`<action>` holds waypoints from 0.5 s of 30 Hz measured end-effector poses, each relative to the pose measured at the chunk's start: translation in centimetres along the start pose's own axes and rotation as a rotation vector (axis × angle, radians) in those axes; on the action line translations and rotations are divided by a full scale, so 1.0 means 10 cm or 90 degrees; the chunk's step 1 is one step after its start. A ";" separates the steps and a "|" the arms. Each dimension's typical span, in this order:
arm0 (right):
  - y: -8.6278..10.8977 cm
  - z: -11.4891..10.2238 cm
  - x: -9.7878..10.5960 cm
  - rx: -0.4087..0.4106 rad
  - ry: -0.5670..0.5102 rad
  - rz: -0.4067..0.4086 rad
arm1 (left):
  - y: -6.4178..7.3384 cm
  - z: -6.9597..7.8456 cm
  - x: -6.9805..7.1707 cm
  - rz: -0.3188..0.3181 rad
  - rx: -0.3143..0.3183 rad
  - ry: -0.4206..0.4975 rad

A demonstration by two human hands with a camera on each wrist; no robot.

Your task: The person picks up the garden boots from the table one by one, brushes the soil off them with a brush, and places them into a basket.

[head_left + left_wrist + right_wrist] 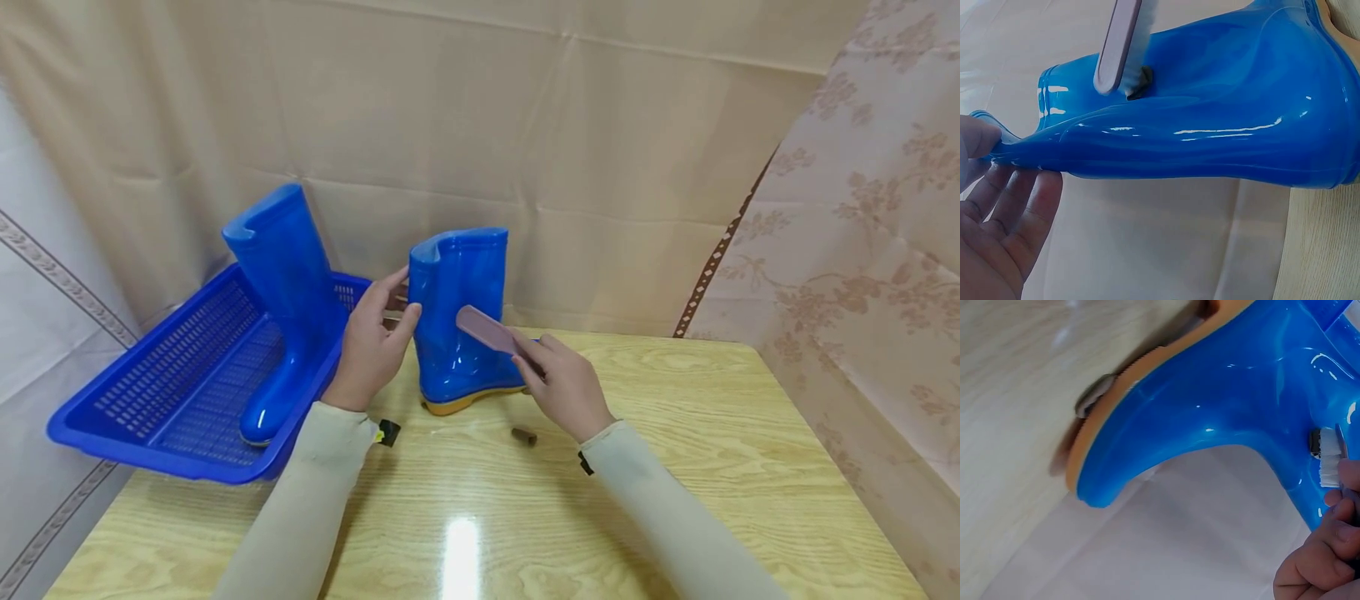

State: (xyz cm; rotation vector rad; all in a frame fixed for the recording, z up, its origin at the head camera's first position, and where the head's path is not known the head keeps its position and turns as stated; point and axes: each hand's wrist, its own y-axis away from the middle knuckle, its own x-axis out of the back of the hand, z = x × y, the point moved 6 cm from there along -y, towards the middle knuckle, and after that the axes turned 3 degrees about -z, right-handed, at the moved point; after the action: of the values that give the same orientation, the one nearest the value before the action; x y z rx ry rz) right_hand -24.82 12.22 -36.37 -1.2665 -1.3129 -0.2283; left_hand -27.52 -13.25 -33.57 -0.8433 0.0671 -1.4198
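A shiny blue rubber boot (pixel 461 279) with an orange-yellow sole stands upright on the table. At its upper back edge, my left hand (pixel 371 346) pinches the shaft, thumb on one side and fingers on the other in the left wrist view. My right hand (pixel 567 390) grips a brush (pixel 486 328) with a pinkish-mauve back and white bristles (pixel 1330 459). Those bristles face the side of the shaft, next to a small dark patch (pixel 1141 84) on the boot; whether they touch it is hard to tell.
To the left, a blue plastic basket (pixel 180 468) holds a second blue boot (pixel 281 267), upright with its toe toward me. A small brown curled piece (pixel 524 436) lies on the wood-grain table (pixel 675 500) in front of the standing boot. Beige cloth (pixel 615 167) hangs behind.
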 end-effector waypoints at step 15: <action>0.14 0.00 0.03 0.033 -0.018 0.016 | 0.01 0.01 0.00 0.001 0.000 0.000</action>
State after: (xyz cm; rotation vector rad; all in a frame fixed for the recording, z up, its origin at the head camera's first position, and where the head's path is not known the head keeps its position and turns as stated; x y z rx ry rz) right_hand -23.67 12.91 -36.90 -1.2458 -1.3176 -0.1588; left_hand -27.39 -13.18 -33.54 -0.8427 0.0673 -1.4179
